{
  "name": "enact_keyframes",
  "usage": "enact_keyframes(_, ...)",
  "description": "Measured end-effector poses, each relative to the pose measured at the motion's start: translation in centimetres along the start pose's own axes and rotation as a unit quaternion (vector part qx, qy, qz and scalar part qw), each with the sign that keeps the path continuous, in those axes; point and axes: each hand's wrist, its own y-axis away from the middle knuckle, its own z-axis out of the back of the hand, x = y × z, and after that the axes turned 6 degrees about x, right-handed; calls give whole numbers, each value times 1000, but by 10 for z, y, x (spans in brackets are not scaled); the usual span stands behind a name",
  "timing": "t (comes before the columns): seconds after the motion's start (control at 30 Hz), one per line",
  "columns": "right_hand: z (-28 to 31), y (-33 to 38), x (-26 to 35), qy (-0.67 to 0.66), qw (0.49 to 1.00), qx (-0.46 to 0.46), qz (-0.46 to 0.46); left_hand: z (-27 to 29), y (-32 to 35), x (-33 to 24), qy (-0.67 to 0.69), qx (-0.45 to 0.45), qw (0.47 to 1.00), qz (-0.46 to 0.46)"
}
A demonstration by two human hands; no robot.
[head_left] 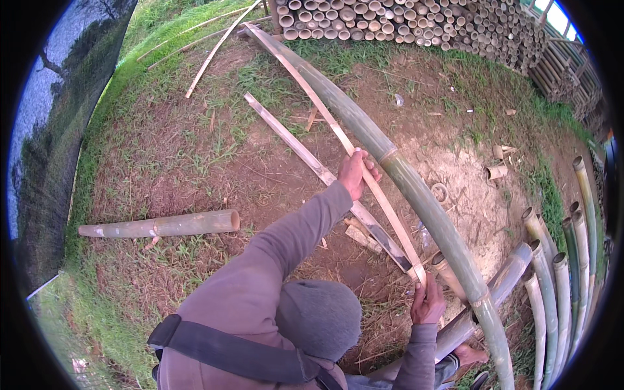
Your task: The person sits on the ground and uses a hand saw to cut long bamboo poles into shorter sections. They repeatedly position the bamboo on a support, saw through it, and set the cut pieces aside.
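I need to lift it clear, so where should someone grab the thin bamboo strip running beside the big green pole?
Grip it at mid-length and near its near end, coming from above on its left side. The bamboo strip is long and thin, and the green pole crowds its right.

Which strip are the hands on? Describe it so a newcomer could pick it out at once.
Start at the long green bamboo pole arching across the bare dirt. Along its left side runs a thin pale split strip, gripped by the left hand midway and the right hand at its near end. The wider slat farther left lies untouched.
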Motion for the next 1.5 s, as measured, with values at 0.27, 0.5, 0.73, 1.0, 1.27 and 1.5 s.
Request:
enact_keyframes(0.27, 40, -22, -13, -1, 1000, 1, -23, -9, -4, 12, -43, 9, 999, -10)
enact_keyframes(0.5, 82, -77, -60, 70, 997, -38, -13, -21, 28, 50, -446, 77, 842, -293)
enact_keyframes(0.73, 55, -88, -94, -41, 996, -22, -74, -103, 45, 105, -702, 357, 443, -428)
enact_keyframes(1.0, 51, -67, -93, 38, 993, -15, -107, -133, 21, 145, -808, 436, 262, -297)
enact_keyframes(1.27, 90, 191, -100, 150, 936, -182, -261, -127, 20, 146, -815, 442, 229, -298)
enact_keyframes(1.5, 56, 474, -146, -125, 679, 24, -723, -155, 52, 151, -899, 364, 164, -179)
